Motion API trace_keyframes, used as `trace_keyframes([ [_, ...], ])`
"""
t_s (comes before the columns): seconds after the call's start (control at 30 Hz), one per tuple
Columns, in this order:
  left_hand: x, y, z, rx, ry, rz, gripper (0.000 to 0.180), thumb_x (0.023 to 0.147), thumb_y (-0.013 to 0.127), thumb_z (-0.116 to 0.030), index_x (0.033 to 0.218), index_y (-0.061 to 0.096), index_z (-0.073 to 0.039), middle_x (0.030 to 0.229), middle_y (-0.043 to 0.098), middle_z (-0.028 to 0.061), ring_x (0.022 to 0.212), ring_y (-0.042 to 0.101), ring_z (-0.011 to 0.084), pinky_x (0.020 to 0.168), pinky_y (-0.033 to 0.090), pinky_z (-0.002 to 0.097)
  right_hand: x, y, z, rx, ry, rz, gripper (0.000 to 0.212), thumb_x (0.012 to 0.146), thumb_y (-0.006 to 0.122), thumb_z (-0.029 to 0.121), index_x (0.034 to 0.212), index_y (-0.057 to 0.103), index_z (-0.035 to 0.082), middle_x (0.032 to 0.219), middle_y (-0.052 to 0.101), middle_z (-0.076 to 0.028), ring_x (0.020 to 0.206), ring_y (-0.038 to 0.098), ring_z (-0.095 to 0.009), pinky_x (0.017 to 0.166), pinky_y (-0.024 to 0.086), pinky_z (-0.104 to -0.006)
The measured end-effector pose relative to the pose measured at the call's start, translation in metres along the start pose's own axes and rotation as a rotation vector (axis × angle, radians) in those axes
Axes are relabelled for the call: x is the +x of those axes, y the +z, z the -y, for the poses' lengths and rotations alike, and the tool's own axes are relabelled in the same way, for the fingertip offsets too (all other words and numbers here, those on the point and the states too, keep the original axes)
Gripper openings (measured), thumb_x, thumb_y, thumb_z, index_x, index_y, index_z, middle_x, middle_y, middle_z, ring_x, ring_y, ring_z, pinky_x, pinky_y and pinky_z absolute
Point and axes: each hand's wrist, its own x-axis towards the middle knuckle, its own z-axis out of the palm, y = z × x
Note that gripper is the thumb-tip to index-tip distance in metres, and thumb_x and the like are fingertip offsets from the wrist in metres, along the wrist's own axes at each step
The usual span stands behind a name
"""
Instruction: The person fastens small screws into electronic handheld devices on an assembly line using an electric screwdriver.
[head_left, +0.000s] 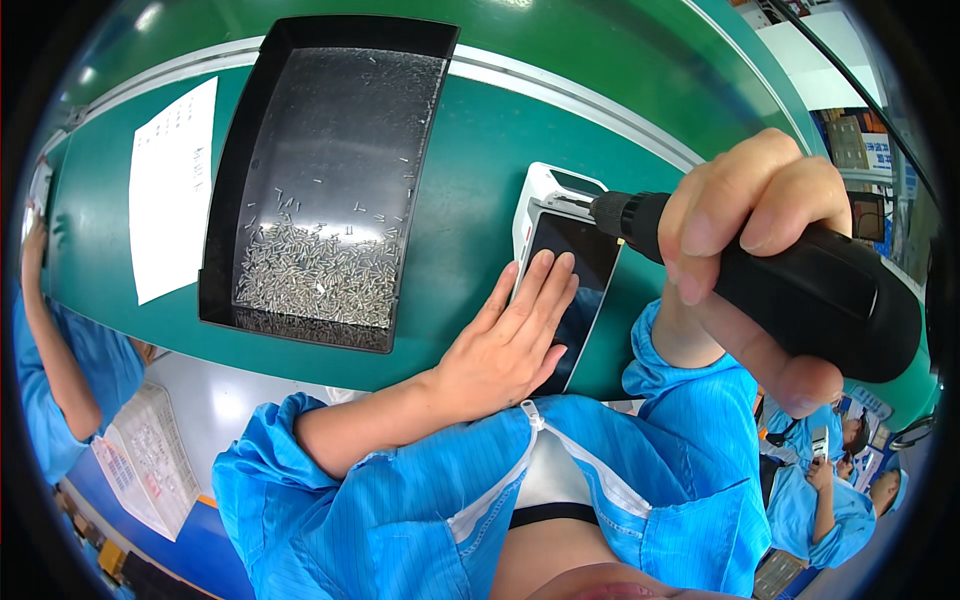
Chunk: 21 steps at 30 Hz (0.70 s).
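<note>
Green tabletop (475, 185), black tray (228, 215) reaching its near edge. Powered driver (805, 280): looks weighty, best held round its body; right hand (750, 200), fingers wrapped about it. White screened device (593, 258), near edge, right of the tray: probably light, stiff, slick, glass fragile; best taken by its sides. Left hand (508, 340) flat on it, fingers extended, gripping nothing, hiding mid-screen. Loose screws (315, 278) heaped in tray. Can't tell whether the bit (576, 204) touches.

Green bench top (480, 170), pale strip (570, 95) along far side. On it: white paper sheet (172, 200), black open tray (345, 115) just right of it, dark-screened white device (594, 268) farther right
</note>
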Motion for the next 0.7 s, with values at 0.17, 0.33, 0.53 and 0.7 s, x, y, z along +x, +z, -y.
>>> trace_keyframes([
  [0.17, -0.002, 0.0, 0.0, 0.001, 0.001, -0.02, 0.056, 0.077, 0.052, -0.027, 0.12, 0.042, 0.007, 0.133, 0.03, 0.0217, 0.126, 0.025, 0.0347, 0.103, 0.021, 0.0431, -0.009, 0.012, -0.012, -0.049, -0.124, -0.164, 0.068, 0.063, 0.071, 0.053, 0.093, 0.042, -0.001, 0.087, 0.048, -0.014, 0.057, 0.052, -0.01, 0.051, 0.044, -0.0199],
  [0.33, 0.001, -0.002, 0.0, -0.011, 0.006, -0.015, 0.059, 0.074, 0.055, -0.026, 0.121, 0.041, 0.007, 0.133, 0.03, 0.0216, 0.125, 0.026, 0.0353, 0.102, 0.024, 0.0424, -0.013, -0.004, -0.014, 0.156, -0.047, -0.101, 0.067, 0.063, 0.07, 0.053, 0.092, 0.043, -0.001, 0.086, 0.047, -0.013, 0.056, 0.052, -0.011, 0.05, 0.043, -0.0199],
  [0.53, -0.003, -0.005, -0.002, -0.049, -0.031, -0.009, 0.061, 0.077, 0.053, -0.028, 0.125, 0.035, 0.006, 0.135, 0.028, 0.0207, 0.127, 0.023, 0.0339, 0.103, 0.02, 0.0425, -0.008, 0.006, -0.016, 0.137, -0.126, -0.114, 0.066, 0.064, 0.069, 0.05, 0.093, 0.043, -0.003, 0.086, 0.047, -0.015, 0.055, 0.05, -0.011, 0.048, 0.042, -0.021],
  [0.7, 0.004, -0.003, -0.006, 0.034, 0.012, -0.073, 0.059, 0.079, 0.05, -0.03, 0.124, 0.036, 0.005, 0.136, 0.026, 0.0202, 0.128, 0.021, 0.0332, 0.104, 0.018, 0.0416, -0.011, -0.001, 0.005, 0.057, -0.325, -0.304, 0.088, 0.067, 0.059, 0.055, 0.116, 0.036, -0.013, 0.088, 0.051, -0.017, 0.051, 0.046, -0.011, 0.046, 0.038, -0.0231],
])
